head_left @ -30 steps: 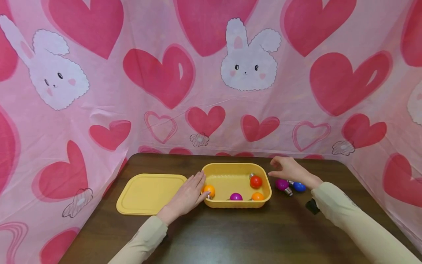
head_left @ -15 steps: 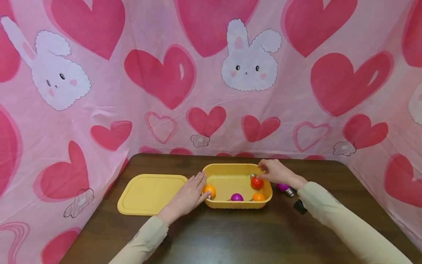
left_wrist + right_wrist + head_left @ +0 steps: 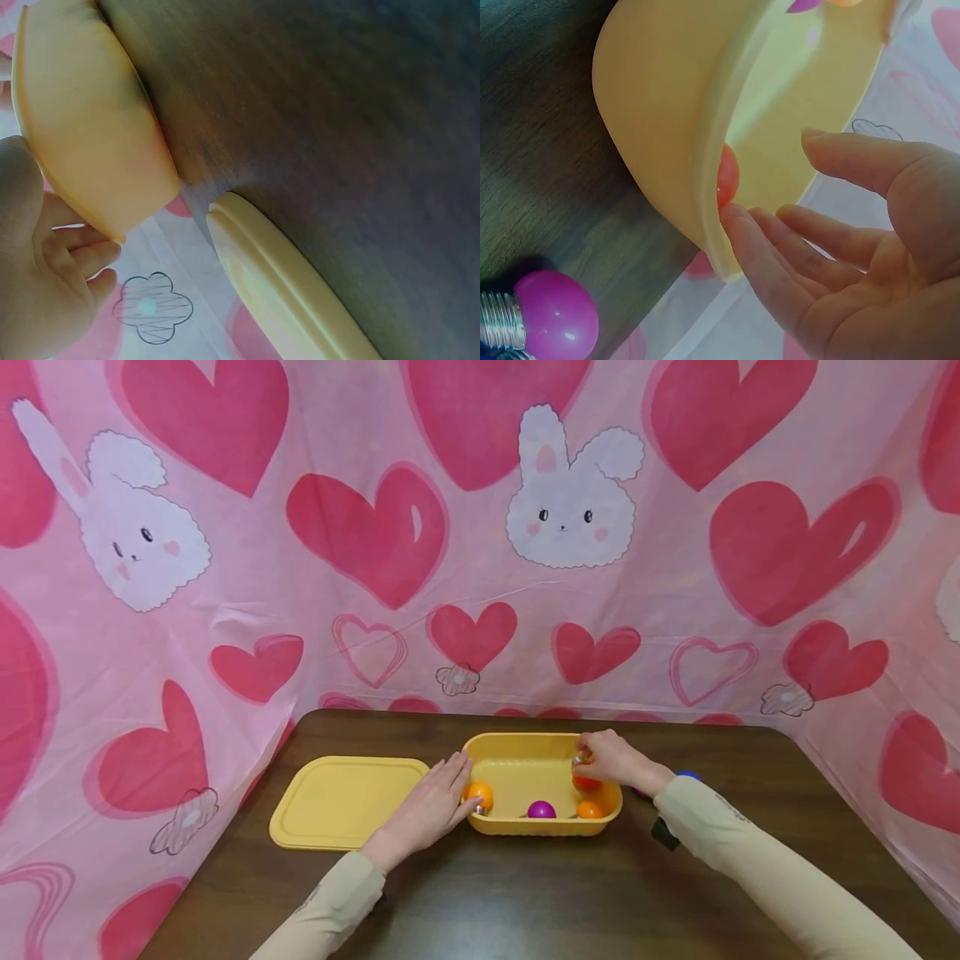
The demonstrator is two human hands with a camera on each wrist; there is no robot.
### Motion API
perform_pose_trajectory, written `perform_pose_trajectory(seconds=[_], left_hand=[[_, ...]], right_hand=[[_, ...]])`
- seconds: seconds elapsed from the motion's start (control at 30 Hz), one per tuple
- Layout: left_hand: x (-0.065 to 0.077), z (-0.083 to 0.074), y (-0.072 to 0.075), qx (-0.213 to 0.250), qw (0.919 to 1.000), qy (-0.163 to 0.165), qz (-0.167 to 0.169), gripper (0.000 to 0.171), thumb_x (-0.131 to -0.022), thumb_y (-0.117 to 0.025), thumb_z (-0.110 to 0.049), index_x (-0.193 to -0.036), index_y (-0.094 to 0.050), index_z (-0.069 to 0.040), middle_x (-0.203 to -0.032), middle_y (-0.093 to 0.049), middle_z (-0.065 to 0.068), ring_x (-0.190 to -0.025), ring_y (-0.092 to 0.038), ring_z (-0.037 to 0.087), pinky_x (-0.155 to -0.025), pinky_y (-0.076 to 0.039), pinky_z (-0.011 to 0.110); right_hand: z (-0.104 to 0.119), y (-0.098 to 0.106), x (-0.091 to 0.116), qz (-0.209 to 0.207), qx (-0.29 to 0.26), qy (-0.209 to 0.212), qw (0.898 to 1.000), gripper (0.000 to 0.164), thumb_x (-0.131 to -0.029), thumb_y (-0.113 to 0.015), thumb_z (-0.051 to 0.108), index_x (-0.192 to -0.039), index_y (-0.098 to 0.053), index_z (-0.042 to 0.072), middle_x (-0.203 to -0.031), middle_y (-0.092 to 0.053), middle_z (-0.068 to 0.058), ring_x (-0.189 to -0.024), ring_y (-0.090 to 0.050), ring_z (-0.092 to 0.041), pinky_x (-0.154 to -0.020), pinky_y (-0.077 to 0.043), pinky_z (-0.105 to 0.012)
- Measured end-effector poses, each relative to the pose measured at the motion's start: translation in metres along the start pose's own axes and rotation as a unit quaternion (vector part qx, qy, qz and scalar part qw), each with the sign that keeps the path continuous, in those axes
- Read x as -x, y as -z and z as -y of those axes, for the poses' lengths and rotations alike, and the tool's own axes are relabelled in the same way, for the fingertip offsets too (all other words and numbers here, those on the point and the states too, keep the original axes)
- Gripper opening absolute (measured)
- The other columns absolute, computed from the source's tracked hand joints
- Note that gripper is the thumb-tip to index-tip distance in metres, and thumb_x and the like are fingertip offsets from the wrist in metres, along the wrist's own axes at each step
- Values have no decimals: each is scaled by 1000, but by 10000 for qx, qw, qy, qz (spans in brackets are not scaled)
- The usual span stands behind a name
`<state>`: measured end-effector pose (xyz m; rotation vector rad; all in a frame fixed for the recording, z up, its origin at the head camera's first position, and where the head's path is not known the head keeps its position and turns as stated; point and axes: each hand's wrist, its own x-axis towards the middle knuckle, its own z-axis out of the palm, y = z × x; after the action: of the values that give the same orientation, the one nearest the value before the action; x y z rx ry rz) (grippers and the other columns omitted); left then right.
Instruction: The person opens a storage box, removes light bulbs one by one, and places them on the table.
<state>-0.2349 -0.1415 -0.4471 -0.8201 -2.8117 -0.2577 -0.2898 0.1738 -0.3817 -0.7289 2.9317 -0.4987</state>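
Right hand: The person's right hand [image 3: 618, 758] reaches over the right end of the box, its thumb held well away from the fingers, gripping nothing in the right wrist view.
Red bulb: Below those fingers, the red bulb [image 3: 587, 782] sits inside the box at its right end, partly hidden by the hand; whether a fingertip touches it cannot be told.
Left hand: The left hand [image 3: 423, 810] rests with fingers extended against the box's left end, its thumb reaching over the rim, with nothing gripped.
Yellow box: Between the two hands, the yellow box [image 3: 542, 828] stands upright on the table.
Inside the box: An orange bulb [image 3: 478, 793] lies beside the left thumb, a purple bulb [image 3: 542, 810] near the front wall, and a second orange bulb [image 3: 590, 810] in the front right corner.
Right of the box: A loose purple bulb [image 3: 557, 316] with a threaded metal base lies on the table; a blue bulb [image 3: 688, 774] peeks from behind the right sleeve [image 3: 750, 843].
Yellow lid: The yellow lid [image 3: 345, 802] lies flat left of the box.
Setting: Behind the dark wooden table [image 3: 487, 893] hangs a pink cloth [image 3: 465, 560] printed with hearts and white rabbits.
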Motion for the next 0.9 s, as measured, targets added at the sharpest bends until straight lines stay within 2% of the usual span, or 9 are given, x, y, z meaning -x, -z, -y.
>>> perform_pose_trajectory(seconds=[0.13,0.23,0.3,0.37,0.6,0.9], left_hand=[[0,-1,0,-12,10000,6,-9,69,-100,-50,-47,-148,-42,2,-157,-40,18,-145,-41,31,-121,-33,48],[0,-1,-1,-23,10000,31,6,69,-100,-50,-48,-148,-42,2,-157,-40,18,-146,-41,31,-121,-33,47],[0,0,-1,-24,10000,32,-9,69,-100,-50,-48,-148,-42,2,-157,-40,18,-145,-41,31,-121,-33,47],[0,0,-1,-48,10000,25,-21,69,-100,-50,-47,-147,-42,2,-157,-40,18,-145,-41,31,-121,-33,47],[1,0,0,-81,10000,7,1,69,-100,-50,-47,-148,-42,3,-157,-41,18,-146,-40,31,-122,-32,47],[1,-1,-1,-132,9999,-15,-47,69,-100,-51,-47,-147,-42,3,-156,-41,18,-146,-40,29,-122,-32,47]], right_hand=[[1,-3,-2,104,27,-272,9996,32,-85,-76,17,-105,-67,-5,-87,-67,-15,-73,-55,-19,-74,-59,-34],[2,-4,-4,189,12,-390,9991,24,-85,-76,17,-97,-68,-2,-75,-60,-8,-67,-51,-16,-64,-53,-25],[3,-4,-5,261,-25,-453,9986,19,-85,-76,16,-91,-68,0,-70,-55,-5,-64,-49,-15,-59,-48,-22],[3,-5,-6,308,-29,-465,9984,18,-85,-76,16,-88,-68,0,-69,-55,-5,-63,-49,-15,-58,-48,-22],[4,-11,-8,419,-9,-599,9973,21,-83,-78,15,-95,-70,0,-82,-67,-7,-69,-54,-17,-69,-59,-29],[5,-16,-11,350,250,-513,9978,19,-82,-78,11,-92,-66,0,-79,-61,-7,-71,-51,-19,-68,-55,-30]])
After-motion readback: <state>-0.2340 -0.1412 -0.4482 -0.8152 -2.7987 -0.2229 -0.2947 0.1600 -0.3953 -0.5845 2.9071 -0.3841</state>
